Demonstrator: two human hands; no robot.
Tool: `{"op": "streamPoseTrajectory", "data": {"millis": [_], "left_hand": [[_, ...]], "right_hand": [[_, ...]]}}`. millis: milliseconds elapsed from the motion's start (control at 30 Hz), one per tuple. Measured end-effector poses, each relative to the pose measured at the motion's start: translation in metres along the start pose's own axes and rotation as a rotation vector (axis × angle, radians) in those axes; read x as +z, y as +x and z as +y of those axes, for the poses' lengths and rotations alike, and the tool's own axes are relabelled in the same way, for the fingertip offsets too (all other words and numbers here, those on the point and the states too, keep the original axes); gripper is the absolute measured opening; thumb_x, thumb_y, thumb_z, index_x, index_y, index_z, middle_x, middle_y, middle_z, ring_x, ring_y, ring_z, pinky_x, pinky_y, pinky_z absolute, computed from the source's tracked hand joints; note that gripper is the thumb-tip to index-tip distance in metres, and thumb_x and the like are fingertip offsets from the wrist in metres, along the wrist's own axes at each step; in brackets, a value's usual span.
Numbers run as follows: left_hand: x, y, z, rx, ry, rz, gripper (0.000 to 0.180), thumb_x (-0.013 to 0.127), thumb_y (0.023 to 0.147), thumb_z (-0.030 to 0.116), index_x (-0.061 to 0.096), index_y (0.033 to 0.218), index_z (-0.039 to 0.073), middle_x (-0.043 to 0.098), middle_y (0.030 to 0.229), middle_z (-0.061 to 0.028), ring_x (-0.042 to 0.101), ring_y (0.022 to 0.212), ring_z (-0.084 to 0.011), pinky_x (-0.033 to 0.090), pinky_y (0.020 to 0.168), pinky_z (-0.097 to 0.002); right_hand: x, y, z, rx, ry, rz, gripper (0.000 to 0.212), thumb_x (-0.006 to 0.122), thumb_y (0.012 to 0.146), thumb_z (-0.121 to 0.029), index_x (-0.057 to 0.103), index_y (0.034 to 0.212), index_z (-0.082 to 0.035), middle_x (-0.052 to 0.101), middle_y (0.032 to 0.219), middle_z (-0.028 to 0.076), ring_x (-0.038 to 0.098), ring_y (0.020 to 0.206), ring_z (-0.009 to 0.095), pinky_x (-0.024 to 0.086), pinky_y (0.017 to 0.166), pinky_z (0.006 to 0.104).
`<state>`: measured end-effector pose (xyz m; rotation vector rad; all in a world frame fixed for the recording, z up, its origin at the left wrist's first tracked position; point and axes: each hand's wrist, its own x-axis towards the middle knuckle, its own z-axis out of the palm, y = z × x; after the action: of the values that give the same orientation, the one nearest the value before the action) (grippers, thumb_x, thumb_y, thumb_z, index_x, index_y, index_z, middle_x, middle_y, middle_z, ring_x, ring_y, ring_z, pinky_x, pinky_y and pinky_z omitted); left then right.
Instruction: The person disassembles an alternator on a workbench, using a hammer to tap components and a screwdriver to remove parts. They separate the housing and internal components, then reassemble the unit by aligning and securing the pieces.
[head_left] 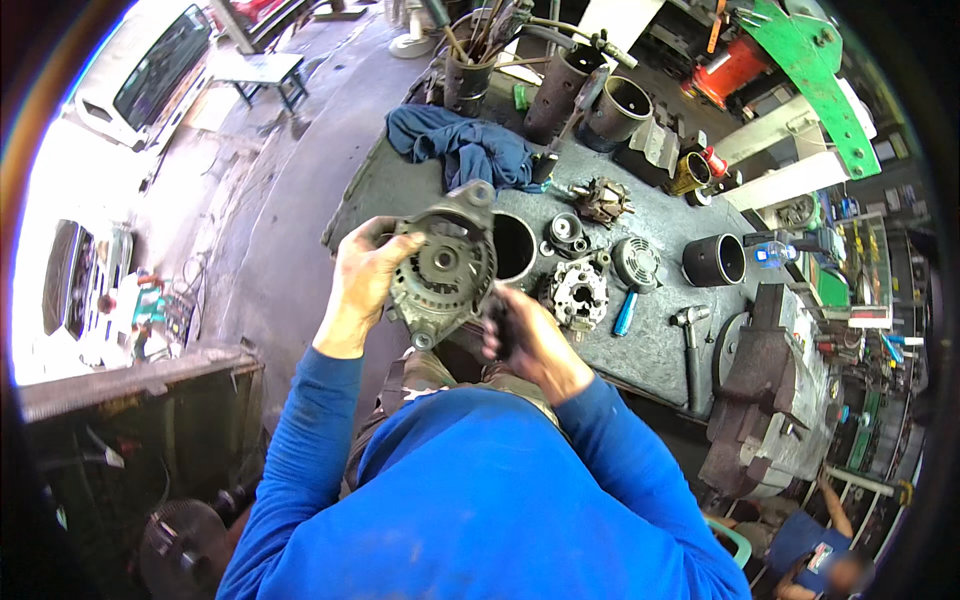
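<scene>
My left hand (363, 275) grips a grey metal alternator housing (446, 262) by its left side, thumb on its face. The housing is held up in front of the bench's near edge, its round centre bore facing up. My right hand (532, 340) is closed by the housing's lower right edge. Something dark shows among its fingers; I cannot make out what. On the bench just beyond lie another alternator housing (577, 295), a rotor (604, 201), a pulley (567, 230) and a round slotted cover (637, 262).
A screwdriver (626, 313) and a hammer (690, 350) lie on the grey bench (650, 345), left of a large vise (765, 395). Blue cloth (465, 145), metal cylinders (715, 260) and a tool can (467, 85) stand around. A person (815, 545) is at lower right.
</scene>
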<state>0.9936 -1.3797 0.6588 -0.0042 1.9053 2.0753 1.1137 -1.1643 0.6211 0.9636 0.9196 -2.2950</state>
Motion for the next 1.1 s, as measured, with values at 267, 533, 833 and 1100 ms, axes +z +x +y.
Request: {"op": "streamPoseTrajectory", "data": {"millis": [267,533,833,1100], "left_hand": [[0.059,0.112,0.006,0.297,0.79,-0.391,0.045,0.085,0.084,0.039,0.078,0.089,-0.005,0.073,0.076,-0.0176,0.071,0.074,-0.0234,0.055,0.076,-0.0375],[0.07,0.129,0.01,0.199,0.796,-0.582,0.047,0.082,0.091,0.035,0.075,0.114,-0.005,0.078,0.103,-0.0166,0.072,0.097,-0.0216,0.055,0.091,-0.0368],[0.062,0.04,-0.001,0.359,0.93,-0.376,0.065,0.078,0.095,0.027,0.053,0.147,-0.002,0.066,0.136,-0.027,0.065,0.127,-0.0398,0.049,0.11,-0.0456],[0.076,0.067,0.001,0.297,1.09,-0.29,0.047,0.074,0.096,0.023,0.064,0.137,0.002,0.07,0.129,-0.0242,0.068,0.119,-0.0405,0.052,0.104,-0.046]], "right_hand": [[-0.06,-0.106,0.021,-0.641,-0.076,0.539,0.017,0.07,0.099,-0.02,0.066,0.096,-0.003,0.063,0.082,0.004,0.058,0.069,0.014,0.049,0.066,0.0294],[-0.132,-0.15,0.032,-0.733,-0.524,1.063,0.022,0.073,0.099,-0.021,0.06,0.089,-0.005,0.057,0.077,0.0,0.051,0.067,0.01,0.043,0.061,0.0293],[-0.189,-0.118,-0.001,-0.526,-1.211,1.196,0.039,0.077,0.094,-0.032,0.066,0.098,0.005,0.072,0.087,0.028,0.073,0.085,0.044,0.056,0.077,0.0495],[-0.21,-0.029,-0.023,-0.492,-1.294,1.185,0.065,0.08,0.089,-0.043,0.055,0.124,0.006,0.074,0.099,0.03,0.073,0.096,0.047,0.058,0.088,0.0527]]}}
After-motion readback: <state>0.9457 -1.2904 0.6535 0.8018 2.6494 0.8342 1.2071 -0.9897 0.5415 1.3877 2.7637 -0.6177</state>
